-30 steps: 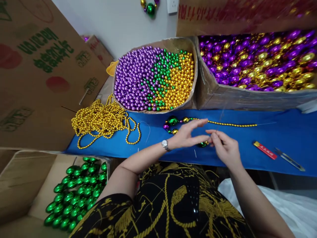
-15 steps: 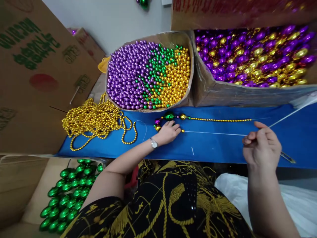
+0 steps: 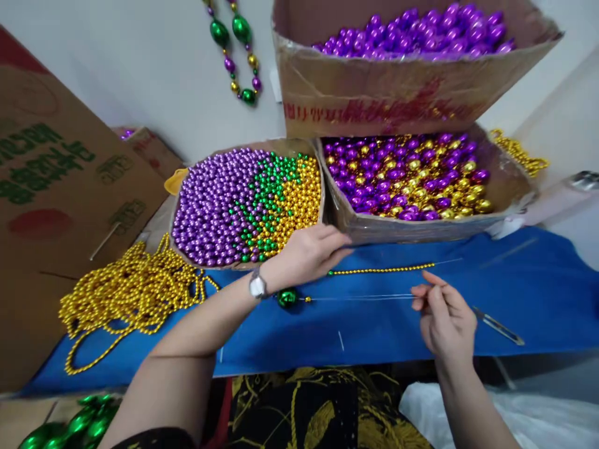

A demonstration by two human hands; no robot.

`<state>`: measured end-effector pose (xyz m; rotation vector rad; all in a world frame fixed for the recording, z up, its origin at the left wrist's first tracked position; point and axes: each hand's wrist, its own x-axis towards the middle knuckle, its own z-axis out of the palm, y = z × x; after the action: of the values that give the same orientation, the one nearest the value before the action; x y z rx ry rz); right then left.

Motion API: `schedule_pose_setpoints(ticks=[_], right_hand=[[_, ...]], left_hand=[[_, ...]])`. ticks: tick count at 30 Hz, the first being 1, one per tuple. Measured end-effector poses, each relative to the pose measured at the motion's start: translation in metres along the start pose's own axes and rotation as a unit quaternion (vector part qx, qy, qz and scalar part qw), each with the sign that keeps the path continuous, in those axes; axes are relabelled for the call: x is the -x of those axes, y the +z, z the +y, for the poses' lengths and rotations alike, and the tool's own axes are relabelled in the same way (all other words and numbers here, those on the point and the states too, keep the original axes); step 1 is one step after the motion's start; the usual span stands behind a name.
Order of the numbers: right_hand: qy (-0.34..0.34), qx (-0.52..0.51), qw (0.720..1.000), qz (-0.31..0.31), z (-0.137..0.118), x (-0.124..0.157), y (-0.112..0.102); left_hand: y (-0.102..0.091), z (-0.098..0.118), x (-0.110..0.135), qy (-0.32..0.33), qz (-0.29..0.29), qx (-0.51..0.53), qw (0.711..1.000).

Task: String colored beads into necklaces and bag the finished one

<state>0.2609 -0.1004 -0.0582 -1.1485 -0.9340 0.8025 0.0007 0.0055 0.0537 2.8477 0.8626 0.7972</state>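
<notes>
My right hand (image 3: 447, 315) is closed in a pinch on a white string (image 3: 360, 297) that runs left above the blue cloth. A small gold bead (image 3: 307, 300) and a large green bead (image 3: 287, 298) sit at the string's left end. My left hand (image 3: 309, 252), wearing a watch, reaches past the front right corner of the small-bead box (image 3: 248, 265), its fingers stretched out and slightly apart. I see nothing in them. Beyond the string lies a strand of small gold beads (image 3: 384, 270); my left hand and wrist hide its left part.
A box of purple and gold beads (image 3: 515, 199) stands behind, with a box of purple beads (image 3: 365, 87) above it. Gold bead strands (image 3: 135, 287) heap at left. A cutter knife (image 3: 498, 325) lies right. A bead necklace (image 3: 248, 95) hangs on the wall.
My left hand has left the beads on the cloth and moved up and right toward the boxes. My right hand still pinches the string. The view has tilted up, showing more wall.
</notes>
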Motion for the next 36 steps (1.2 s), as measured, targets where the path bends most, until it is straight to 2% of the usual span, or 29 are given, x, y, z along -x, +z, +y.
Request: schedule_pose_setpoints(ticks=[2,3,5,7,10,12,13,15,16,17,19,22,24,25,27,32,36], right_hand=[[-0.02,0.016,0.999,-0.026,-0.004,-0.002,-0.006],[-0.022,0.036,0.998,-0.047,-0.005,-0.002,-0.008],[-0.018,0.085,0.992,-0.09,-0.005,-0.001,-0.009],[-0.012,0.127,0.985,-0.115,-0.003,0.001,-0.005],[-0.01,0.155,0.979,-0.134,-0.002,0.005,0.003],[-0.02,0.172,0.974,-0.142,-0.003,0.007,0.006],[-0.029,0.184,0.972,-0.144,-0.003,0.008,0.006],[-0.048,0.214,0.965,-0.141,-0.006,0.01,0.005],[-0.06,0.229,0.962,-0.137,-0.007,0.011,0.005],[-0.072,0.244,0.958,-0.131,-0.008,0.011,0.005],[-0.102,0.273,0.949,-0.123,-0.01,0.012,0.007],[-0.164,0.305,0.928,-0.135,-0.012,0.011,0.015],[-0.207,0.316,0.912,-0.161,-0.012,0.011,0.021],[-0.226,0.32,0.903,-0.175,-0.011,0.011,0.023],[-0.255,0.328,0.889,-0.195,-0.008,0.011,0.026],[-0.298,0.35,0.863,-0.21,-0.003,0.011,0.026],[-0.313,0.368,0.847,-0.222,-0.003,0.011,0.026]], left_hand=[[0.003,-0.018,-0.049,-0.001,0.023,0.012,1.0],[0.009,-0.028,-0.073,-0.005,0.014,0.013,1.0],[0.028,-0.046,-0.118,-0.024,-0.042,0.01,0.999],[0.051,-0.059,-0.155,-0.073,-0.135,-0.003,0.988],[0.077,-0.067,-0.19,-0.124,-0.278,-0.027,0.952],[0.081,-0.067,-0.197,-0.132,-0.301,-0.024,0.944],[0.079,-0.067,-0.195,-0.127,-0.279,-0.001,0.952],[0.068,-0.063,-0.18,-0.1,-0.187,0.114,0.971],[0.06,-0.059,-0.167,-0.089,-0.127,0.204,0.967],[0.052,-0.054,-0.152,-0.085,-0.069,0.305,0.946],[0.037,-0.041,-0.116,-0.135,0.021,0.493,0.859],[0.026,-0.019,-0.064,-0.242,0.08,0.658,0.708],[0.027,-0.009,-0.037,-0.288,0.099,0.707,0.638],[0.028,-0.006,-0.027,-0.304,0.106,0.719,0.616],[0.032,-0.005,-0.01,-0.32,0.118,0.722,0.602],[0.035,-0.01,0.018,-0.321,0.126,0.69,0.637],[0.036,-0.01,0.028,-0.316,0.129,0.684,0.644]])
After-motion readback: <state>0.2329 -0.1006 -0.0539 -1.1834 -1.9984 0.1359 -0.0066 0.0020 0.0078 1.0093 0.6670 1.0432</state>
